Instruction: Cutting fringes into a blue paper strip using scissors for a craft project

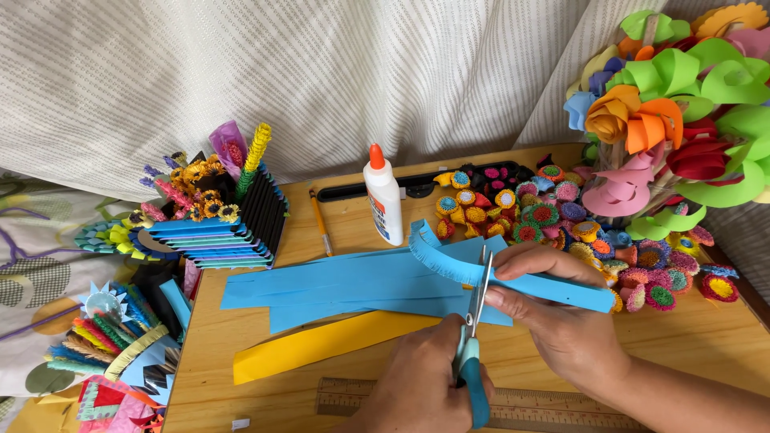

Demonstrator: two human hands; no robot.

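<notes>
Hands (pixel 497 345), blue strip (pixel 513 277) lengthwise left-right

A home craft corner is showing here: a small wooden table (pixel 241 337) is sitting against a pale striped curtain (pixel 241 72), with a patterned cloth (pixel 40 265) lying at the left edge. Paper flowers (pixel 674 104) are crowding the upper right, rolled paper blossoms (pixel 561 216) are piling at centre right, and a glue bottle (pixel 383 196) is standing mid-frame.
</notes>
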